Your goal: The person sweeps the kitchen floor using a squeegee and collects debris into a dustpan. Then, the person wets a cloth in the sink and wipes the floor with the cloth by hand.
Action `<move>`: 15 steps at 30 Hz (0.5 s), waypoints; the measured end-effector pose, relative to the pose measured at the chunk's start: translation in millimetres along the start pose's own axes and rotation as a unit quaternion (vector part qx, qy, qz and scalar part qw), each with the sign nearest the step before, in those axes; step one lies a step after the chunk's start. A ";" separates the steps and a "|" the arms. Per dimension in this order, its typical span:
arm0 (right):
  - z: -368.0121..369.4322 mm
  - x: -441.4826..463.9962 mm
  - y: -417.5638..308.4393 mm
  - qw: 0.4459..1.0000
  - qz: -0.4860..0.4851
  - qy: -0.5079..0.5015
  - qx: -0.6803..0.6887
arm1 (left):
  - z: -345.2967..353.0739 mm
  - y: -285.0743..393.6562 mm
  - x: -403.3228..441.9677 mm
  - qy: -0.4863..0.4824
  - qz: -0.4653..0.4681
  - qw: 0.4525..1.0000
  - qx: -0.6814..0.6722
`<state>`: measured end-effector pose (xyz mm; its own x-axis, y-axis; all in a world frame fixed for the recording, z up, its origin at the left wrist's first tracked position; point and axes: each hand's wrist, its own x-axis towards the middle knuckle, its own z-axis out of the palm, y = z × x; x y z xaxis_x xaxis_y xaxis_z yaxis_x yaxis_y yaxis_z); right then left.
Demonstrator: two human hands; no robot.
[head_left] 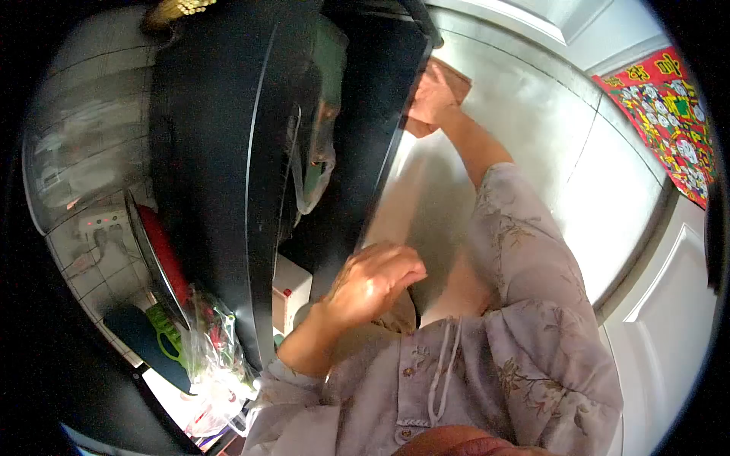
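My right hand (433,95) reaches forward and is closed on a folded brown cloth (456,78), at the far part of the edge of a flat black panel (372,114). Closer to my body, my left hand (372,283) is curled beside the near end of that panel. Its fingers are bent together with the palm turned away, so what they hold, if anything, is hidden. Left of the panel stands a tall black surface (205,152). A clear plastic bag or wrap (315,178) hangs between the two.
Below the panel is a white box (292,289) with a red mark. Plastic bags (217,342) and green-handled scissors (165,334) lie at lower left. Pale floor tiles (532,114) stretch to the right, by a white door (661,319) and a red printed sheet (669,114).
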<state>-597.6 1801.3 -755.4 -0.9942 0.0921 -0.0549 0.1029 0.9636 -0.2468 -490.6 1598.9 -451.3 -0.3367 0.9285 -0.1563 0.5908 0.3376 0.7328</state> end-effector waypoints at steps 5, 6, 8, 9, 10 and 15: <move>-10.9 22.6 4.9 0.992 0.096 0.076 -0.042 | -5.5 -8.1 -15.6 0.025 -0.059 0.998 0.017; -14.2 21.3 6.3 0.995 0.080 0.037 -0.041 | -6.0 -8.1 -16.2 0.031 -0.069 0.997 0.009; -20.8 18.0 4.4 0.998 0.054 0.000 -0.029 | -7.9 -7.5 -14.9 0.032 -0.066 0.997 0.017; -21.6 14.9 7.5 0.999 0.027 -0.041 -0.016 | -6.7 -6.9 -12.3 0.034 -0.065 0.997 0.023; -10.4 8.1 14.3 0.998 0.000 0.067 0.022 | -5.6 -5.7 -8.1 0.035 -0.060 0.997 0.020; -18.4 -34.9 61.3 0.988 -0.042 0.119 0.087 | -5.2 -3.0 3.6 0.030 -0.048 0.998 0.005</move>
<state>-557.2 1861.7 -750.9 -0.9765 0.0890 0.1964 0.0020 0.9144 -0.4047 -497.4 1600.4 -450.6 -0.4350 0.8813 -0.1848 0.5617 0.4260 0.7093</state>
